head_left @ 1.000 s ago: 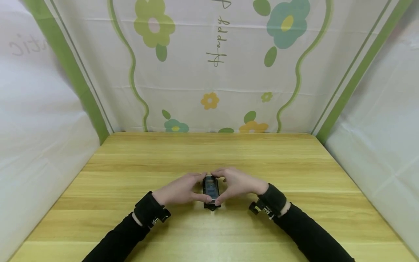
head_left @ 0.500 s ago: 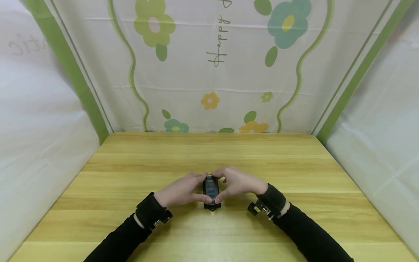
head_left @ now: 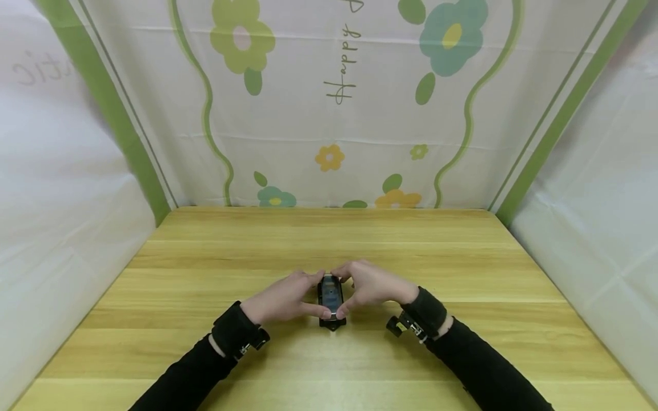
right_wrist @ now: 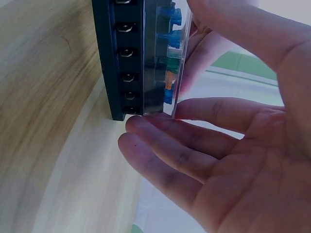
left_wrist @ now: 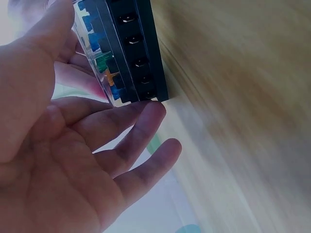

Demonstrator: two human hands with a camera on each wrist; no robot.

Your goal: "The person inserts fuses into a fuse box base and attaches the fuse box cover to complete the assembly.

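A black fuse box point(head_left: 332, 323) lies on the table in front of me, its long side running away from me. Over its top sits a clear cover point(right_wrist: 180, 80), and blue, green and orange blade fuses point(left_wrist: 101, 62) show through it. Metal terminals line both black sides in the wrist views. My left hand point(head_left: 285, 297) grips the cover from the left, thumb at the near end and fingertips at the far end. From the right, my right hand point(head_left: 380, 285) holds it the same way. The lower fingers point(right_wrist: 160, 162) of that hand extend past the far end.
The wooden table point(head_left: 329, 240) reaches back to a white cloth point(head_left: 298, 114) printed with flowers. White cloth walls stand on both sides. Black straps with small cameras point(head_left: 254, 339) sit on both wrists.
Both hands keep their hold at the two ends of the cover, with only slight shifts of the wrists. The fuse box stays in place.
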